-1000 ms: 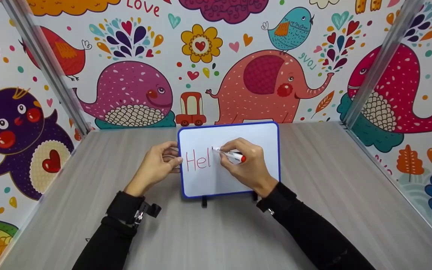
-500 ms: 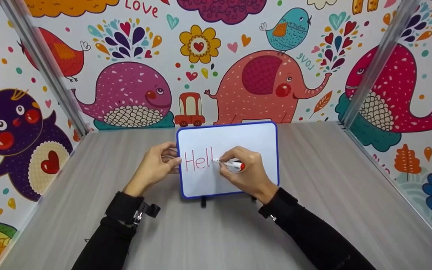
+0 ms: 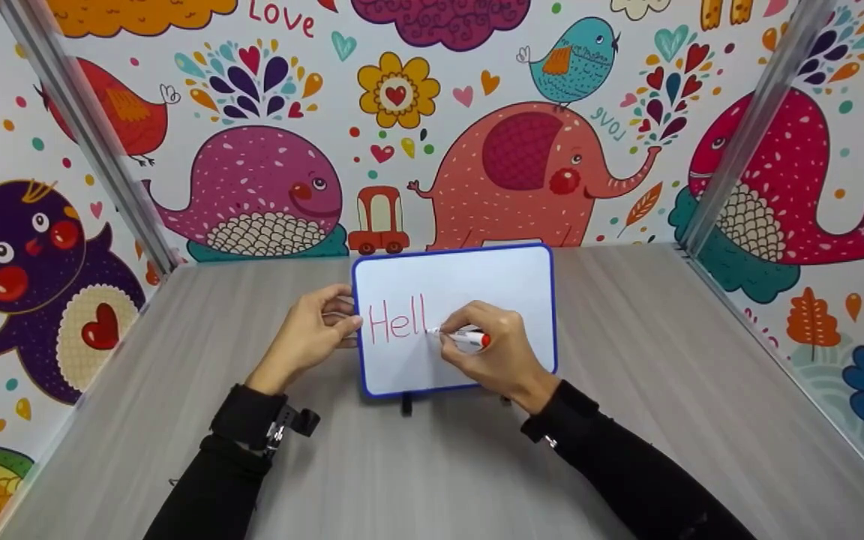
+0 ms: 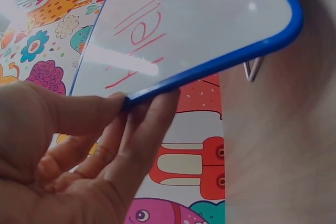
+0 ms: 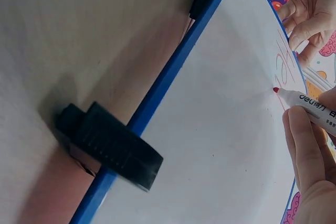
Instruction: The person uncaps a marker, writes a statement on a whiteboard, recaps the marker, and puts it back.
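A small whiteboard [image 3: 492,277] with a blue frame stands tilted back on the table. Red letters reading "Hell" [image 3: 398,321] run across its left half. My left hand [image 3: 308,330] pinches the board's left edge; in the left wrist view the thumb lies at the blue rim [image 4: 210,67] and other fingers are behind it. My right hand [image 3: 498,343] grips a white marker [image 3: 472,339] with a red end. In the right wrist view, the red tip of the marker [image 5: 315,110] is at the board surface by the letters.
Black feet [image 3: 406,405] support the board's lower edge, one larger in the right wrist view as a black clip [image 5: 113,145]. The grey wood-grain table [image 3: 402,480] spreads around it. Walls printed with cartoon animals [image 3: 267,187] and metal posts [image 3: 87,135] enclose the back and sides.
The right hand has moved the marker down the board, leaving a second red "l" stroke after "Hel". The left hand keeps its hold on the board's edge.
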Tool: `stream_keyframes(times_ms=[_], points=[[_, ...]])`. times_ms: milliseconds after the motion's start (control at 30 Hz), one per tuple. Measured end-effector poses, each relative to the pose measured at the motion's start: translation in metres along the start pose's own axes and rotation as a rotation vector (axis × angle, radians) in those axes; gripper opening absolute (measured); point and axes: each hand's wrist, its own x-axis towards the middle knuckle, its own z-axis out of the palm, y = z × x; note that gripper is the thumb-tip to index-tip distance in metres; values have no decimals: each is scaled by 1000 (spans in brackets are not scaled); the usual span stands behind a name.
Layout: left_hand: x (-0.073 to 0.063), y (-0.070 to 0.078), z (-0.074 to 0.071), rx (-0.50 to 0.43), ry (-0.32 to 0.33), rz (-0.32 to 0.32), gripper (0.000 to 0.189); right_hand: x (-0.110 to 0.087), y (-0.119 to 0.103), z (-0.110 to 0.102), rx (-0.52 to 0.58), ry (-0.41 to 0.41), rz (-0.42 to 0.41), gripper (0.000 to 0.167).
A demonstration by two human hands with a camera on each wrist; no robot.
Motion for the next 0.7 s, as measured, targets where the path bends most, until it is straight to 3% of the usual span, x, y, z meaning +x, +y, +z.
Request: stream_keyframes(times_ms=[333,700], points=[[1,0,0,19,-9,-26,46,4,6,-9,-30,85,-22,12],[2,-1,0,32,-23,-37,48,3,10,-8,-6,75,-57,14]])
